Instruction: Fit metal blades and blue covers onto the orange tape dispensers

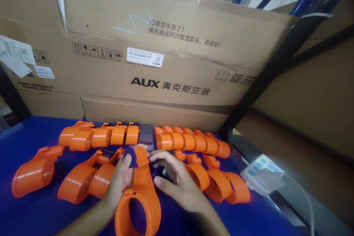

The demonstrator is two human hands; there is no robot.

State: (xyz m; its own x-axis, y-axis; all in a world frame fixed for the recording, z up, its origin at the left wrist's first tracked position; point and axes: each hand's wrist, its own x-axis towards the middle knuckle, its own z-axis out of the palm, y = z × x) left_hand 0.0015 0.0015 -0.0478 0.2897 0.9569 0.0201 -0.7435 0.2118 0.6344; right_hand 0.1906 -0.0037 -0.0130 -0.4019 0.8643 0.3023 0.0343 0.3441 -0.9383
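Observation:
An orange plastic part (142, 184) with a round ring at its lower end is held upright near the front middle. My left hand (121, 179) is closed round its upper left side, the thumb against a dark blue piece (131, 156) at the top. My right hand (175, 179) is beside the part's right side, thumb and fingers apart, close to a small dark item (159, 171) that is too blurred to name. Whether the right fingertips touch that item cannot be made out.
Several similar orange parts lie in rows on the blue table (33, 217), left (34, 171) and right (217, 184). A dark flat device (146, 136) lies between the back rows. Behind stands a cardboard sheet (171, 70); at right, a white device (262, 175) with a cable.

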